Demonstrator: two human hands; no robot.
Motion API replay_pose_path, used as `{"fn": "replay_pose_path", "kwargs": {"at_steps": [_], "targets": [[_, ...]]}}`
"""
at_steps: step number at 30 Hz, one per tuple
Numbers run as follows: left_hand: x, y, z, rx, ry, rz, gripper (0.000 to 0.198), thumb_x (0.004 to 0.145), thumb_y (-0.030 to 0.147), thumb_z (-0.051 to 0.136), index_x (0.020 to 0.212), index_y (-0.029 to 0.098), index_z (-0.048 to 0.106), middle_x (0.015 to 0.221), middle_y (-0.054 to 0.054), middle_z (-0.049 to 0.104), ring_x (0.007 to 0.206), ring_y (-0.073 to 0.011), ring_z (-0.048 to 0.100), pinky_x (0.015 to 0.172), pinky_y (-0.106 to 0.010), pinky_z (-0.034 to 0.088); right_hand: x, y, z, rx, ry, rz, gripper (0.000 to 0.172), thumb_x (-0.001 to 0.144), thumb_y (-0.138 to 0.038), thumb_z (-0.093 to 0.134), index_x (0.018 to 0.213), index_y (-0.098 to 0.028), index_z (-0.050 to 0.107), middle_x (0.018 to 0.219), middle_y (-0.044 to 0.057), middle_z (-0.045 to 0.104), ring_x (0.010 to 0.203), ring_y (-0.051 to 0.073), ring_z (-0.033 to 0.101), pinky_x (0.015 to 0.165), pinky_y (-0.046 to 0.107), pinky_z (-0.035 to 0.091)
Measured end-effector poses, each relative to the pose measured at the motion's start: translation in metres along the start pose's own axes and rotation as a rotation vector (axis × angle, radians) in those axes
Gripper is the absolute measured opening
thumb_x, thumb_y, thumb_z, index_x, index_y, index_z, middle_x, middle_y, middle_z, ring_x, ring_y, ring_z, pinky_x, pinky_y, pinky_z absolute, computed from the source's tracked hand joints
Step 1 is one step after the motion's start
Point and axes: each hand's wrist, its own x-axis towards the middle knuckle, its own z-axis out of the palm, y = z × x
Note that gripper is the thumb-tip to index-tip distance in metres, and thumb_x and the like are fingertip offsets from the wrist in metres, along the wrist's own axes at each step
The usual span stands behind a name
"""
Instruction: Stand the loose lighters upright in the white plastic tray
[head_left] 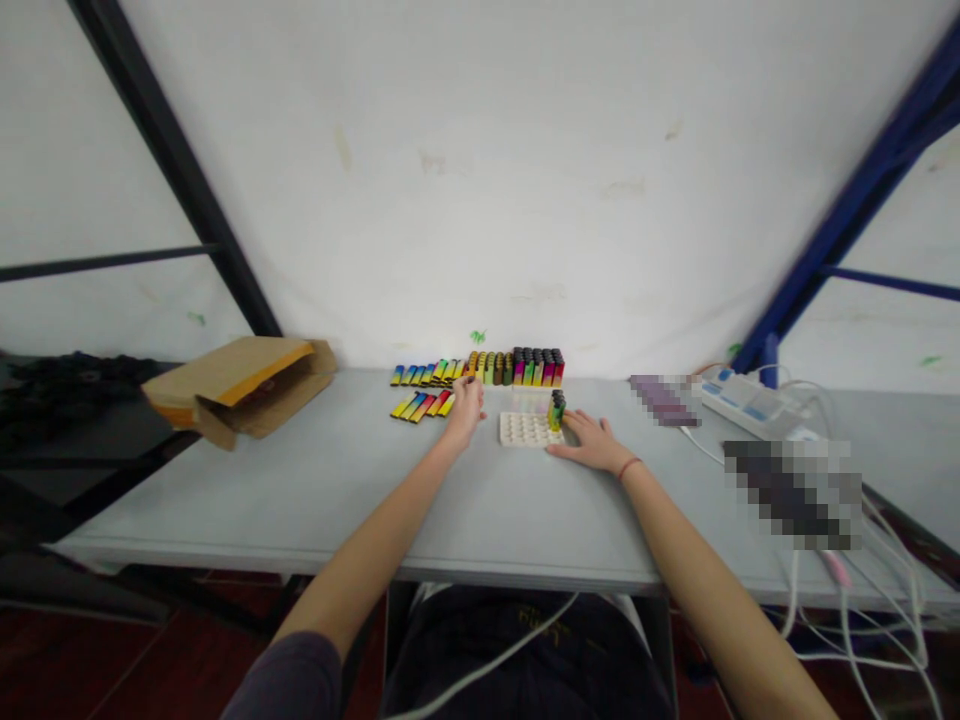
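Listing, on a grey surface (247, 490), a left hand (465, 410), held partly closed with the fingers curled downward and placed just in front of a row of flat-lying multicoloured lighters (420, 376); whether anything is gripped cannot be told. A shorter, slanted group of lighters (420, 405) is laid just to the left of that hand. A right hand (589, 443) is laid open, with the fingers spread on the surface, just beside a white moulded tray (526, 430) with rows of round wells. A small upright cluster of lighters (556, 410) is stood at the far right corner of the tray. An upright row of lighters (525, 367) is lined up along the back edge of the surface. An opened cardboard box (240, 390) is placed at the left, and a white-and-blue power strip (742, 405) with white cables (885, 600) at the right. Two further items at the right are obscured by pixelation. A white sheet (480, 180) is hung behind.
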Motion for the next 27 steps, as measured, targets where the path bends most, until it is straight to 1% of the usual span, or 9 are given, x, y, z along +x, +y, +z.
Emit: {"fn": "replay_pose_path", "kwargs": {"at_steps": [3,5,7,10,12,16,20,24,27], "targets": [[-0.006,0.007,0.015,0.239,-0.038,0.219,0.009,0.095,0.032,0.053,0.098,0.024,0.054,0.081,0.0,0.056,0.083,-0.0175,0.059,0.076,-0.029,0.052,-0.001,-0.001,0.0,0.007,0.005,-0.004,0.084,0.089,-0.072,0.054,0.158,-0.025,0.039,0.167,0.012,0.033,0.155,0.039,0.022,0.121,0.071,0.013],[-0.012,0.011,0.029,0.372,-0.118,0.411,0.007,0.091,0.028,0.06,0.092,0.021,0.062,0.091,-0.006,0.061,0.101,-0.0224,0.06,0.092,-0.035,0.051,-0.001,-0.002,-0.001,0.005,0.015,-0.004,0.083,0.09,-0.07,0.054,0.157,-0.025,0.04,0.167,0.012,0.034,0.155,0.039,0.023,0.121,0.071,0.013],[-0.019,0.013,0.042,0.441,-0.202,0.54,0.008,0.088,0.026,0.066,0.093,0.02,0.07,0.1,-0.008,0.062,0.108,-0.0248,0.059,0.098,-0.036,0.049,-0.002,-0.003,-0.001,-0.002,0.02,-0.002,0.082,0.09,-0.07,0.054,0.157,-0.025,0.04,0.166,0.012,0.034,0.155,0.039,0.023,0.12,0.072,0.014],[-0.028,0.009,0.056,0.423,-0.385,0.564,0.016,0.088,0.028,0.067,0.099,0.021,0.076,0.103,-0.009,0.064,0.1,-0.0234,0.063,0.088,-0.034,0.053,-0.001,-0.003,-0.001,-0.005,0.012,-0.003,0.082,0.09,-0.07,0.054,0.158,-0.027,0.038,0.167,0.012,0.034,0.156,0.039,0.022,0.12,0.072,0.014],[-0.031,0.001,0.061,0.388,-0.443,0.567,0.017,0.088,0.029,0.068,0.101,0.022,0.077,0.105,-0.009,0.066,0.098,-0.0231,0.064,0.084,-0.033,0.054,-0.001,-0.003,-0.001,0.001,0.007,-0.004,0.081,0.09,-0.07,0.055,0.159,-0.029,0.037,0.168,0.011,0.032,0.156,0.039,0.021,0.12,0.072,0.014],[-0.034,-0.016,0.064,0.388,-0.439,0.584,0.018,0.086,0.028,0.07,0.102,0.023,0.077,0.105,-0.009,0.069,0.098,-0.0237,0.065,0.087,-0.035,0.055,-0.002,-0.004,-0.002,0.015,0.007,-0.014,0.079,0.09,-0.069,0.056,0.157,-0.03,0.04,0.168,0.011,0.031,0.155,0.04,0.022,0.119,0.074,0.013],[-0.031,-0.027,0.066,0.429,-0.413,0.608,0.02,0.088,0.029,0.069,0.106,0.022,0.075,0.106,-0.009,0.07,0.096,-0.0226,0.065,0.087,-0.035,0.055,-0.003,-0.005,-0.004,0.014,0.018,-0.034,0.076,0.091,-0.068,0.056,0.155,-0.03,0.043,0.167,0.01,0.035,0.154,0.04,0.024,0.118,0.075,0.016],[-0.029,-0.033,0.067,0.544,-0.413,0.656,0.023,0.09,0.026,0.067,0.111,0.021,0.07,0.107,-0.007,0.07,0.095,-0.0206,0.066,0.089,-0.034,0.056,-0.002,-0.005,-0.003,0.006,0.032,-0.032,0.075,0.091,-0.065,0.059,0.154,-0.028,0.044,0.166,0.012,0.035,0.154,0.039,0.026,0.117,0.075,0.017],[-0.031,-0.032,0.067,0.677,-0.403,0.738,0.025,0.091,0.025,0.065,0.116,0.02,0.067,0.109,-0.007,0.07,0.099,-0.0209,0.066,0.094,-0.036,0.054,-0.001,-0.003,0.0,0.004,0.037,-0.028,0.077,0.091,-0.066,0.058,0.155,-0.026,0.043,0.166,0.013,0.035,0.154,0.039,0.025,0.118,0.074,0.017]]}}
